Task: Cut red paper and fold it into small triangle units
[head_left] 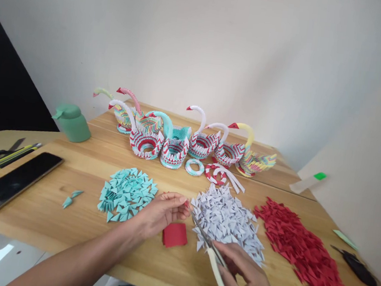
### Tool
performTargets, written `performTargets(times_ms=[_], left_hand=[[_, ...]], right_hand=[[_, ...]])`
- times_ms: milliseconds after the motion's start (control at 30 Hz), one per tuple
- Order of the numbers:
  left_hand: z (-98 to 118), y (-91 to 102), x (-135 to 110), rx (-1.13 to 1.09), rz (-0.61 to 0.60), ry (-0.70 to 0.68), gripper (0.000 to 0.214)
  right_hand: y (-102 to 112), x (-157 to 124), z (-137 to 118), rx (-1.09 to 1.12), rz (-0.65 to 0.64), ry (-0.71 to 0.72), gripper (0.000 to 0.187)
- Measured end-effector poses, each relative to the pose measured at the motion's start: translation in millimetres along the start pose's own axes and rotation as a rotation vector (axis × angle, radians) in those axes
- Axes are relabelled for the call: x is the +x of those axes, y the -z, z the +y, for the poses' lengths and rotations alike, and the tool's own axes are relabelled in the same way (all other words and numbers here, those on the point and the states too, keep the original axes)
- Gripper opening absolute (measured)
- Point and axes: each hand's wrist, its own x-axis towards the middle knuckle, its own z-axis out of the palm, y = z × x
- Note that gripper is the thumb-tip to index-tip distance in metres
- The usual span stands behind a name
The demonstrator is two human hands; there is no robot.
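Between thumb and fingers, my left hand point(164, 211) pinches a small piece of red paper point(187, 205), mostly hidden by the fingertips. My right hand point(247, 275) grips scissors with cream handles point(215, 274); their blade tips point at the red piece, and I cannot tell whether they touch it. Just below my left hand lies a stack of red paper squares point(175, 235). A heap of folded turquoise paper triangles point(127, 195) is to its left. Beyond the scissors spreads a heap of pale lilac triangles point(229, 221), with folded red pieces point(299, 247) farther right.
Several folded-paper swans point(145, 142) stand along the back, with two paper rings point(195, 161) in front. A green container point(73, 122), phone point(14, 181) and pens point(9, 159) are at left. A glue bottle with green cap point(308, 182) and a black-handled tool point(357, 266) are at right.
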Motion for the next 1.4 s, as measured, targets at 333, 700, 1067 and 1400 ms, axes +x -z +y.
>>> performTargets(times_ms=[333, 700, 1067, 1400], left_hand=[[-2.0, 0.6, 0.8, 0.032, -0.027, 0.009, 0.016], [-5.9, 4.8, 8.9, 0.425, 0.107, -0.184, 0.027], [1.4, -2.1, 1.2, 0.125, 0.077, -0.032, 0.024], [2.1, -2.1, 1.0, 0.059, 0.029, -0.003, 0.022]], right_hand=[[1.3, -0.1, -0.1, -0.027, -0.027, -0.003, 0.026], [-14.8, 2.4, -11.0, -0.222, 0.204, 0.203, 0.034], [-2.8, 2.8, -14.1, 0.102, 0.009, -0.118, 0.024], [-5.1, 7.9, -13.4, 0.147, 0.005, -0.130, 0.025]])
